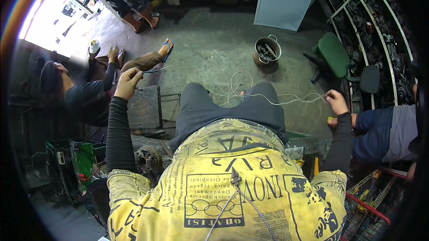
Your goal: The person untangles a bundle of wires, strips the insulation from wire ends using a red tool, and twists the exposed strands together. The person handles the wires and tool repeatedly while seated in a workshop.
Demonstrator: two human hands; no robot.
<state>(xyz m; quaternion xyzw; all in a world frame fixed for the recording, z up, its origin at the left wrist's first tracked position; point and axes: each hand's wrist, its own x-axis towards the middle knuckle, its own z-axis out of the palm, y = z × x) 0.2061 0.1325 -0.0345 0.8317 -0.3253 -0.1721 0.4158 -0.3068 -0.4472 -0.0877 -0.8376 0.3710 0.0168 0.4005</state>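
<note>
My left hand (128,84) is raised out to the left, its fingers pinched on a thin wire (154,70). That wire looks dark near the fingers and pale toward its free end. Out to the right, my right hand (337,102) pinches a pale thin cable (286,103). From there the cable runs left as slack strands over my lap and forms loose loops (231,90) between and beyond my knees. Whether the wire in my left hand belongs to the same length as the looped cable, I cannot tell.
Ahead on the concrete floor stands a metal pot (267,51) with dark pieces inside. A green chair (333,55) and loaded shelves (375,26) are to the right. People sit close on the left (85,91) and right (380,129). A motor-like part (149,158) lies beside me.
</note>
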